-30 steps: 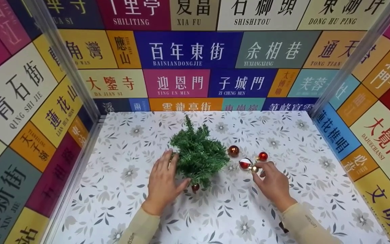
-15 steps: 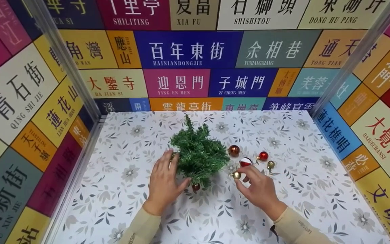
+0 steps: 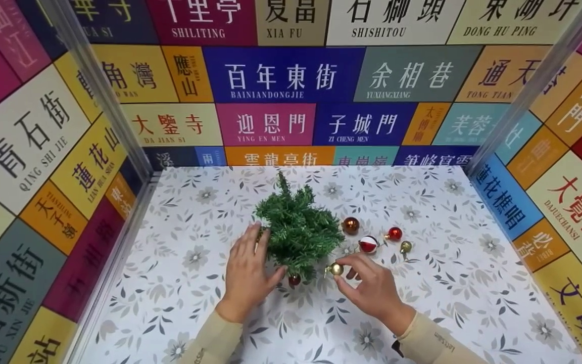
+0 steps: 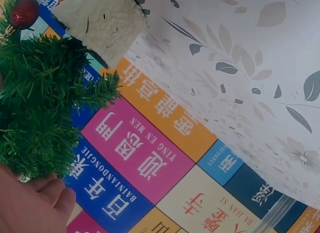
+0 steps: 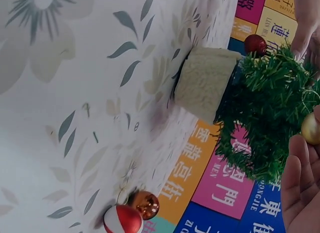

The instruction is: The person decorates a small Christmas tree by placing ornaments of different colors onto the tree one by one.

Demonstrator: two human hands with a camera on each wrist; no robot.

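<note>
A small artificial Christmas tree [image 3: 298, 227] with green tinsel-like branches stands on the table. Its cream, fabric-like base [image 5: 207, 83] shows in both wrist views. On the tree's near side hangs a dark red glittery bauble [image 5: 255, 45]. My left hand [image 3: 248, 270] rests against the left branches, fingers extended and thumb apart; its fingertips are partly lost in the foliage. Between thumb and fingers, my right hand [image 3: 372, 285] pinches a gold bauble [image 3: 337, 268] with a thin hanging loop, just right of the lower branches.
To the right of the tree lie a copper bauble [image 3: 350, 225], a red-and-white bauble [image 3: 368, 244], a red bauble [image 3: 394, 233] and a small gold ornament [image 3: 405, 246]. Panels with lettering [image 3: 281, 76] enclose the back and sides of the floral-patterned table [image 3: 195, 313].
My right hand has carried the gold bauble leftward and nearer, from among the loose baubles to beside the tree. The left hand has stayed against the branches.
</note>
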